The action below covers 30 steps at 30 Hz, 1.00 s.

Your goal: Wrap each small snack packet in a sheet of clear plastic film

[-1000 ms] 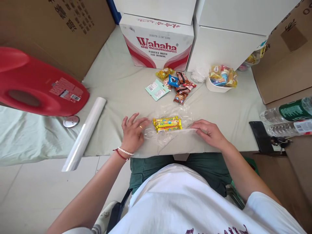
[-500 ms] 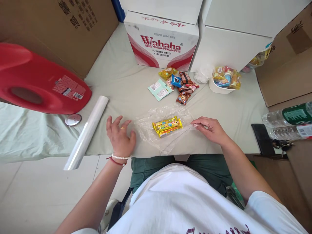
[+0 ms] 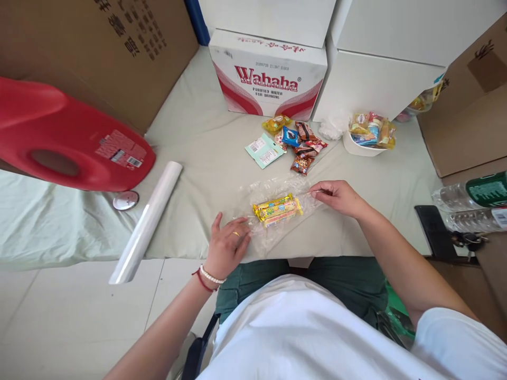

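Observation:
Several yellow-wrapped snack sticks (image 3: 277, 209) lie in a small pile on a crinkled sheet of clear plastic film (image 3: 266, 240) near the table's front edge. At the sheet's right side, my right hand (image 3: 338, 198) pinches its edge between thumb and fingers, pulling that corner out taut. My left hand (image 3: 228, 241), with a bead bracelet and a ring, is at the sheet's left edge. Its fingers are stretched out and apart, with the tips over or touching the film. A roll of clear film (image 3: 147, 221) lies to its left.
Behind the film are small snack packets (image 3: 304, 150) and a mint-green packet (image 3: 264, 151). A white tub (image 3: 362, 150) of snacks stands back right. A red jug (image 3: 79, 137) lies left; a Wahaha box (image 3: 269, 79) stands behind. A phone (image 3: 434, 232) and plastic bottles (image 3: 449, 195) are right.
My left hand has moved right, from beside the film to its left edge. My right hand keeps its pinch on the film's right edge. The whole view has shifted slightly.

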Tool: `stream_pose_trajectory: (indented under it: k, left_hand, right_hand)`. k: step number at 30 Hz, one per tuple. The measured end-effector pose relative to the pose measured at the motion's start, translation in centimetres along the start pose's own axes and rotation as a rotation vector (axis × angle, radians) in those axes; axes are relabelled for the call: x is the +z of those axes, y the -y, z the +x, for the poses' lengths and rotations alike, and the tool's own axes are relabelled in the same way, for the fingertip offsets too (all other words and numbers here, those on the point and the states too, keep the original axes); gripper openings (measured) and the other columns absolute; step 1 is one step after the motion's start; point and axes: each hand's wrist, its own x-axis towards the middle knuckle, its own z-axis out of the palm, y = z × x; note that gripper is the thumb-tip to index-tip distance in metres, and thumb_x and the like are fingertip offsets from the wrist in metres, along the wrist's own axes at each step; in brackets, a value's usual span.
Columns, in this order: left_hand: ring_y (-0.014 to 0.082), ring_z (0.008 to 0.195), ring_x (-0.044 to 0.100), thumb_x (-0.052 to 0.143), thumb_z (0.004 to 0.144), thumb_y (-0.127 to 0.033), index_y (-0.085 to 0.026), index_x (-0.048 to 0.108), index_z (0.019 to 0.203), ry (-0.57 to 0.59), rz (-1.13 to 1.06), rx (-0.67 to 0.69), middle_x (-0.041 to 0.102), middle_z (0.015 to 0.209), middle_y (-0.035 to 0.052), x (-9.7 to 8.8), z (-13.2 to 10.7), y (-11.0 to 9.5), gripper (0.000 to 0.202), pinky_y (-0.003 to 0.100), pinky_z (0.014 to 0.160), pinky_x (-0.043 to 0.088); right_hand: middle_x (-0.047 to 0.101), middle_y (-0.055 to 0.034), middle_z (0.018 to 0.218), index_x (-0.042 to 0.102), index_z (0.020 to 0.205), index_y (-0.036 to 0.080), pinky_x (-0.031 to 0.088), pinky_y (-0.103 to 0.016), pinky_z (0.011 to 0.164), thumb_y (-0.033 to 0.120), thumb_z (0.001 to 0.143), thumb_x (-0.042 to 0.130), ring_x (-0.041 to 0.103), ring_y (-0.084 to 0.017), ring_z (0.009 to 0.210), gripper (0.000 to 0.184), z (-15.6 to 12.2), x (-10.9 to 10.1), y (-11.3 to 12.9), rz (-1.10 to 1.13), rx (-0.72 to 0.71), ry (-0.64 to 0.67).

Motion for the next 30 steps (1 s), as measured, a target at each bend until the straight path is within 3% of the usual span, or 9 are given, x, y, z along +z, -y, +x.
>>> stream_pose_trajectory:
  k: [3, 6, 10, 14, 18, 22, 24, 27, 30]
  left_hand:
    - [0.0225, 0.106, 0.075, 0.048, 0.103, -0.034, -0.025, 0.06, 0.094, -0.126, -0.107, -0.304, 0.079, 0.103, 0.0041, 1.0, 0.4, 0.4, 0.018, 0.06, 0.127, 0.029]
    - [0.0246, 0.105, 0.072, 0.049, 0.102, -0.037, -0.025, 0.059, 0.092, -0.263, -0.091, -0.453, 0.077, 0.103, 0.0064, 1.7, 0.8, 0.8, 0.019, 0.057, 0.119, 0.04]
    - [0.032, 0.117, 0.062, 0.056, 0.097, -0.036, -0.024, 0.062, 0.087, -0.338, 0.101, -0.47, 0.069, 0.097, 0.009, 2.1, 1.0, 1.2, 0.016, 0.056, 0.109, 0.045]
    - [0.0365, 0.132, 0.052, 0.062, 0.093, -0.032, -0.021, 0.065, 0.1, -0.357, 0.228, -0.449, 0.062, 0.117, 0.0151, 2.1, 1.0, 1.0, 0.013, 0.059, 0.115, 0.041]
    - [0.0363, 0.144, 0.043, 0.058, 0.09, -0.023, -0.02, 0.059, 0.115, -0.411, 0.2, -0.447, 0.058, 0.128, 0.0159, 1.8, 1.1, 0.5, 0.025, 0.058, 0.121, 0.037]
    - [0.0364, 0.15, 0.039, 0.061, 0.089, -0.029, -0.021, 0.048, 0.137, -0.393, 0.146, -0.465, 0.057, 0.137, 0.0155, 1.7, 2.2, 0.4, 0.05, 0.059, 0.123, 0.033]
    - [0.0386, 0.151, 0.038, 0.066, 0.089, -0.041, -0.021, 0.041, 0.148, -0.349, 0.153, -0.504, 0.057, 0.141, 0.0171, 1.9, 3.1, 0.4, 0.068, 0.061, 0.125, 0.028]
    - [0.0399, 0.14, 0.049, 0.07, 0.086, -0.048, -0.016, 0.035, 0.157, -0.277, 0.151, -0.549, 0.063, 0.131, 0.0182, 2.5, 4.4, 0.8, 0.085, 0.061, 0.125, 0.025]
    - [0.0394, 0.127, 0.055, 0.069, 0.086, -0.045, -0.013, 0.047, 0.151, -0.219, 0.149, -0.577, 0.066, 0.117, 0.0164, 3.0, 5.2, 1.3, 0.075, 0.06, 0.119, 0.033]
  right_hand:
    - [0.062, 0.0016, 0.069, 0.078, 0.097, 0.017, 0.035, -0.026, 0.059, 0.059, 0.09, 0.062, 0.047, -0.013, 0.062, 0.046, 1.4, 0.0, -0.4, -0.002, 0.026, 0.023]
    - [0.064, 0.0016, 0.072, 0.077, 0.096, 0.017, 0.038, -0.026, 0.06, 0.055, 0.092, 0.059, 0.051, -0.014, 0.064, 0.042, 2.8, 0.0, -1.0, -0.068, 0.021, 0.055]
    - [0.072, -0.0056, 0.09, 0.076, 0.097, 0.019, 0.045, -0.028, 0.069, 0.032, 0.092, 0.062, 0.06, -0.019, 0.078, 0.02, 4.4, 0.1, -1.5, -0.432, 0.0, -0.001]
    - [0.07, -0.0148, 0.113, 0.076, 0.111, 0.019, 0.05, -0.036, 0.084, 0.021, 0.094, 0.063, 0.061, -0.03, 0.104, 0.022, 6.4, 0.8, -0.3, -0.689, -0.108, -0.114]
    - [0.07, -0.0164, 0.12, 0.07, 0.129, 0.012, 0.047, -0.041, 0.098, 0.025, 0.101, 0.056, 0.058, -0.032, 0.114, 0.034, 9.2, 3.2, 1.7, -0.684, -0.231, 0.046]
    - [0.07, -0.019, 0.122, 0.058, 0.146, 0.008, 0.045, -0.043, 0.098, 0.034, 0.096, 0.07, 0.055, -0.036, 0.116, 0.058, 11.7, 5.8, 3.1, -0.715, -0.228, 0.155]
    - [0.072, -0.0164, 0.111, 0.062, 0.142, 0.011, 0.045, -0.041, 0.093, 0.032, 0.09, 0.077, 0.056, -0.035, 0.111, 0.058, 12.6, 6.6, 3.5, -0.722, -0.199, 0.185]
    - [0.073, -0.011, 0.092, 0.074, 0.122, 0.016, 0.043, -0.037, 0.086, 0.021, 0.092, 0.071, 0.057, -0.031, 0.101, 0.03, 13.0, 6.9, 4.3, -0.686, -0.171, 0.262]
    - [0.071, -0.0109, 0.093, 0.078, 0.105, 0.017, 0.041, -0.035, 0.083, 0.017, 0.097, 0.06, 0.056, -0.028, 0.097, 0.02, 11.8, 6.5, 5.4, -0.639, -0.276, 0.245]
